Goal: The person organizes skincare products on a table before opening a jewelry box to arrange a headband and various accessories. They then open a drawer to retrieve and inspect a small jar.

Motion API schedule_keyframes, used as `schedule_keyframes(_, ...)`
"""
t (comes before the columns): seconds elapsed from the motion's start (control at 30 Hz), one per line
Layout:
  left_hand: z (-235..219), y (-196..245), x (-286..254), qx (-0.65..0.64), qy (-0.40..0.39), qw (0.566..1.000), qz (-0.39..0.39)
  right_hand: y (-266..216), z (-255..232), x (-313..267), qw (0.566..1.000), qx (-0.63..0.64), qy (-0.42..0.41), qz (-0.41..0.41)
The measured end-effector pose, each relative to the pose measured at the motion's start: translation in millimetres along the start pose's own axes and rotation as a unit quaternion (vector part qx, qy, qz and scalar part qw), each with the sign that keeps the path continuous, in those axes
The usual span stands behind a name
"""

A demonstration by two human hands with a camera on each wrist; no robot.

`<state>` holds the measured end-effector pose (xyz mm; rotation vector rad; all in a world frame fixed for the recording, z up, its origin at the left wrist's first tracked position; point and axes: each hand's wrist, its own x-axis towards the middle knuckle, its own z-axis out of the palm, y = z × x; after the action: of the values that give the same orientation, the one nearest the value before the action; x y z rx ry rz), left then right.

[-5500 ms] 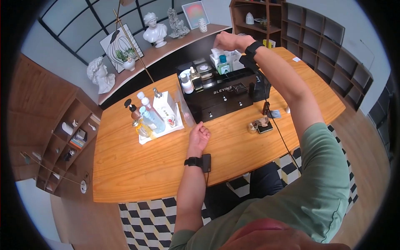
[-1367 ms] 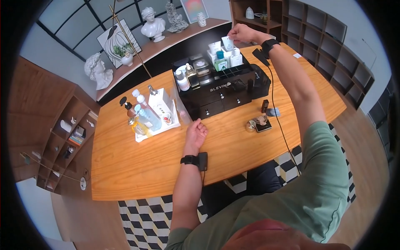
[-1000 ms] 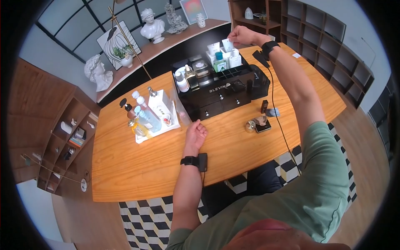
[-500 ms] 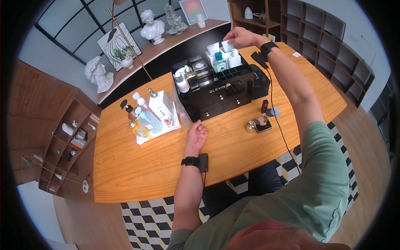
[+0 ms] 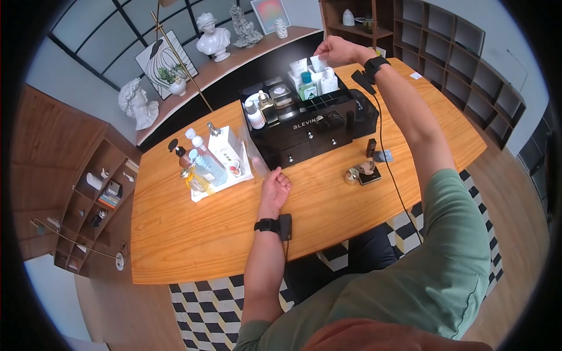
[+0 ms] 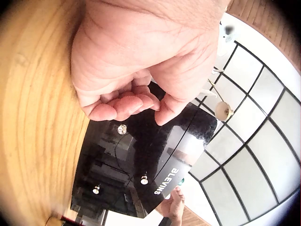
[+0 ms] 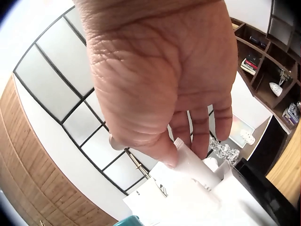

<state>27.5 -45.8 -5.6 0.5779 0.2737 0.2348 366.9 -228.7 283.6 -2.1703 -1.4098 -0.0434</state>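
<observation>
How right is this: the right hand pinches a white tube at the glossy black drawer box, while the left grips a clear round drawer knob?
Not quite: the left hand grips nothing. The left wrist view shows its fingers loosely curled, apart from the clear round knobs. The right hand does pinch the white tube at the glossy black drawer box.

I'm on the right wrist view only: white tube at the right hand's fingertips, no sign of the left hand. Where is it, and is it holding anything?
Observer: Left hand is just in front of the black box, fingers loosely curled, holding nothing.
Operator: Copy. Anything standing on the far side of the box, past the left hand?
Observer: Yes, several bottles on a white tray, left of the box.
</observation>
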Motion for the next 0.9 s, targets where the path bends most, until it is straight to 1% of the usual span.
schedule_keyframes(0.1, -1, 1, 1, 0.002, -0.002, 1.0, -0.001, 1, 0, 1, 1.0, 0.019, 0.011, 0.012)
schedule_keyframes(0.2, 0, 0, 0, 0.003, 0.005, 1.0, 0.002, 2, 1, 2, 0.999, 0.032, 0.006, 0.005)
schedule_keyframes(0.43, -3, 0, 2, 0.002, -0.001, 1.0, -0.007, 10, 5, 4, 0.999, 0.023, 0.019, 0.022)
schedule_keyframes(0.53, -4, 0, 3, 0.004, -0.002, 1.0, -0.008, 17, 7, 4, 0.999, 0.014, 0.026, 0.015)
schedule_keyframes(0.63, -3, 0, 2, 0.004, 0.001, 1.0, -0.008, 23, 8, 5, 0.999, -0.024, 0.028, -0.034)
schedule_keyframes(0.73, -2, 0, 2, 0.0, 0.004, 1.0, -0.007, 25, 11, 6, 0.999, 0.003, 0.039, -0.029)
schedule_keyframes(0.77, -2, 0, 1, 0.0, 0.001, 1.0, -0.005, 25, 9, 10, 0.999, -0.029, 0.014, 0.014)
schedule_keyframes(0.87, -4, 0, 3, -0.001, -0.001, 1.0, -0.005, 15, 6, 6, 1.0, -0.008, 0.009, 0.001)
schedule_keyframes(0.9, -4, 0, 3, -0.001, 0.0, 1.0, -0.006, 12, 5, 7, 1.0, -0.002, 0.002, 0.014)
